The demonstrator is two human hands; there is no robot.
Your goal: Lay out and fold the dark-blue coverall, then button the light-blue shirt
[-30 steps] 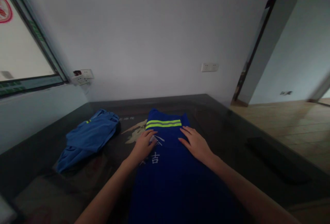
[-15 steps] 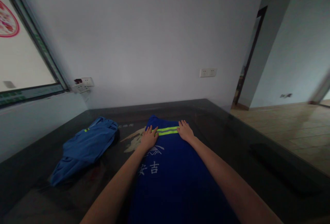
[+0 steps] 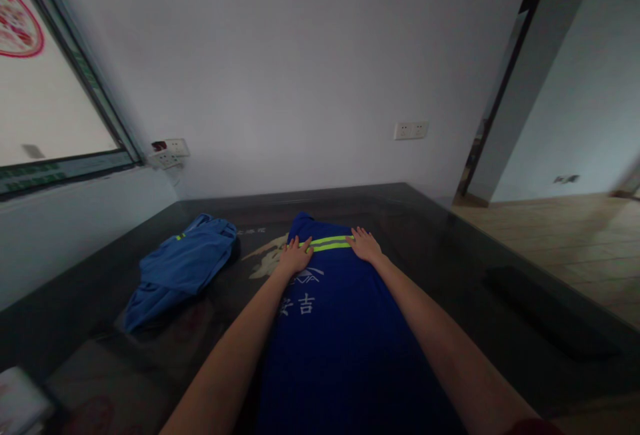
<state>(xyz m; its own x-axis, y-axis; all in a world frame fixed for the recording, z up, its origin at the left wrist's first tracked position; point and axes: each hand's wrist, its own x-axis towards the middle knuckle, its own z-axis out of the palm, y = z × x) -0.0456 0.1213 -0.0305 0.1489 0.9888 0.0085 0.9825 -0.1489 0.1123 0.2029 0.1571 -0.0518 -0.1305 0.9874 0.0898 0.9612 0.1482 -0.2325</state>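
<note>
A dark blue garment [image 3: 340, 335] with white lettering and a yellow-green reflective band [image 3: 330, 243] lies lengthwise on the dark glossy table [image 3: 450, 255] in front of me. Both arms are stretched forward over it. My left hand [image 3: 295, 255] lies flat on the garment's far left part, fingers spread, at the left end of the band. My right hand [image 3: 366, 245] rests flat on the far right part, fingers stretched out, touching the band's right end. Neither hand holds anything.
A lighter blue garment [image 3: 183, 265] lies crumpled on the table to the left. A white object [image 3: 20, 405] sits at the near left corner. Wall sockets [image 3: 167, 153] are at the back left, more sockets [image 3: 411, 130] at the back right. A doorway and wooden floor [image 3: 560, 235] open to the right.
Both hands have slid away from me along the dark blue garment, from its middle to the reflective band near its far end. They stay flat and open.
</note>
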